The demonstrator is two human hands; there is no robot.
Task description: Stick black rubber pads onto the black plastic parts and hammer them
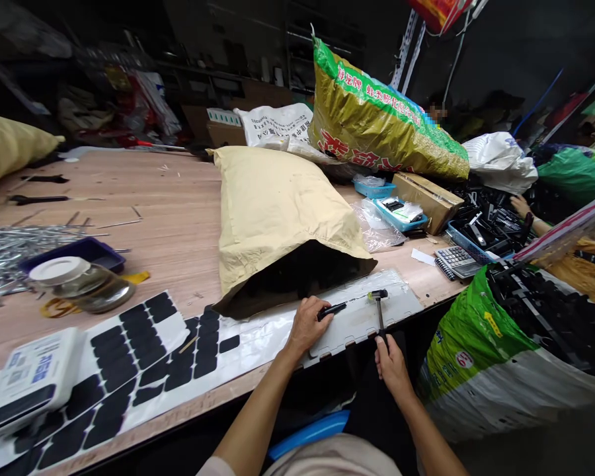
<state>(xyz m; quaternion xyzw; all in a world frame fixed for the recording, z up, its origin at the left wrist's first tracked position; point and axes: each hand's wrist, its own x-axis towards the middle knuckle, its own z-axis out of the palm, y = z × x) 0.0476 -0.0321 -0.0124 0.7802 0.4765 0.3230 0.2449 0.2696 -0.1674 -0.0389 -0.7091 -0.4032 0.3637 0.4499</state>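
My left hand (307, 325) presses down on a black plastic part (333, 309) that lies on a grey foam mat (361, 317) at the table's front edge; its fingers are curled round the part. My right hand (391, 365) grips the handle of a small hammer (379, 305), whose head rests on the mat just right of the part. Behind the hands lies an open tan sack (277, 218) with dark parts showing in its mouth.
White sheets with black adhesive pads (143, 357) cover the near left, beside a glass jar (86, 287) and a pile of metal pins (14, 251). A green-gold bag (381, 125), blue trays (399, 215), a calculator (457, 260) and another person's hand (521, 206) are right.
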